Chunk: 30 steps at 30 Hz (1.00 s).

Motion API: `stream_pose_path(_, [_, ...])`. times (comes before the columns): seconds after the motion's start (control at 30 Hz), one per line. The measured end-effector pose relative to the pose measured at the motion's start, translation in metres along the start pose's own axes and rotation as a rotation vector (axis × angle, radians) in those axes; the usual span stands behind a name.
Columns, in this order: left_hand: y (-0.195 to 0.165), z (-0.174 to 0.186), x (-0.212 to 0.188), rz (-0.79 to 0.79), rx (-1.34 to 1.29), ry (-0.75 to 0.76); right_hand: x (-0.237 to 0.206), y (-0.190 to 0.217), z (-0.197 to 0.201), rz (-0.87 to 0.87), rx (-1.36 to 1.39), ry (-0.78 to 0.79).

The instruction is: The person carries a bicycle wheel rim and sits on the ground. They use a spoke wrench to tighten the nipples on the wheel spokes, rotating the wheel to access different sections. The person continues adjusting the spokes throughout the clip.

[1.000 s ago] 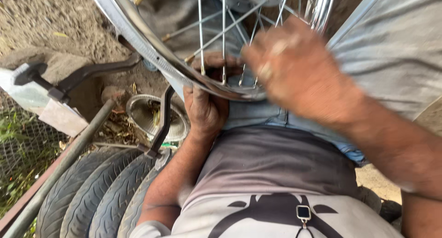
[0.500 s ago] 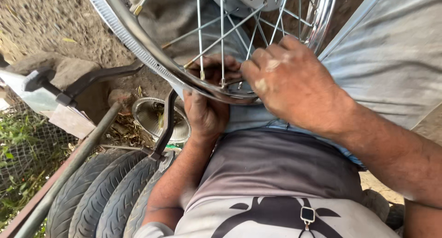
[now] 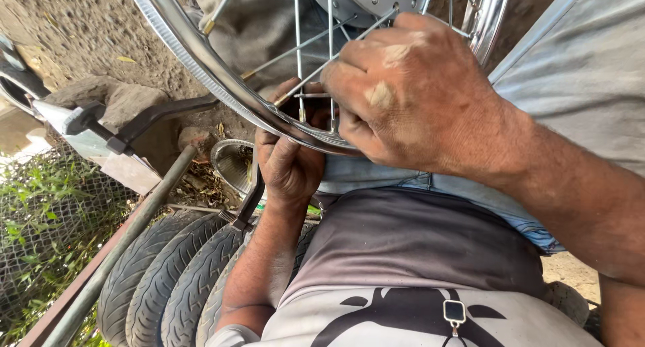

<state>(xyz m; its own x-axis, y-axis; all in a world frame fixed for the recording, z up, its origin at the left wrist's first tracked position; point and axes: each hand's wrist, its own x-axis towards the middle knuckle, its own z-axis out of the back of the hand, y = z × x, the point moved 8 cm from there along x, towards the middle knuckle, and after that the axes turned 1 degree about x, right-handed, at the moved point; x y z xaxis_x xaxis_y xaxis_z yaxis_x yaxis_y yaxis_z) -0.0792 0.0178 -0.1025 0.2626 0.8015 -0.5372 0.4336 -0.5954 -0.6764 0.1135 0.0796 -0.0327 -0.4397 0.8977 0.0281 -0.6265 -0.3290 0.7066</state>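
Observation:
A chrome spoked wheel rim (image 3: 201, 58) lies across my lap, its hub (image 3: 363, 1) at the top edge. My left hand (image 3: 289, 162) comes up from below and grips the rim's near edge, fingers curled over it. My right hand (image 3: 410, 98) reaches in from the right, inside the rim. Its fingertips are closed on a thin spoke (image 3: 299, 45) where it meets the rim, just above my left hand. The hand hides the spoke's end.
Several black tyres (image 3: 161, 280) stand at the lower left beside a grey metal pipe (image 3: 127, 243). A black lever (image 3: 154, 118), a chrome ring-shaped part (image 3: 232, 165), a rock (image 3: 101, 92) and dirt ground lie beyond. Wire mesh with green plants (image 3: 40, 212) is at far left.
My right hand, blurred in motion before, has settled on the spokes at the rim. The left hand keeps its hold on the rim. The view has shifted slightly.

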Motion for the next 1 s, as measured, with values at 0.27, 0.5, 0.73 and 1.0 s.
stream_pose_path(0.27, [0.005, 0.014, -0.004, -0.02, -0.033, -0.048, -0.026, -0.005, 0.019, 0.124, 0.241, -0.269])
stream_pose_path(0.5, [0.005, 0.007, -0.003, -0.049, -0.001, -0.021, -0.007, -0.009, 0.002, -0.073, 0.217, 0.015])
stream_pose_path(0.73, [0.007, 0.023, -0.006, -0.071, -0.011, -0.09, -0.022, 0.004, 0.019, 0.146, 0.226, -0.22])
stream_pose_path(1.0, [-0.003, -0.014, 0.004, -0.064, 0.104, 0.043, -0.016, -0.002, -0.02, -0.09, 0.245, 0.094])
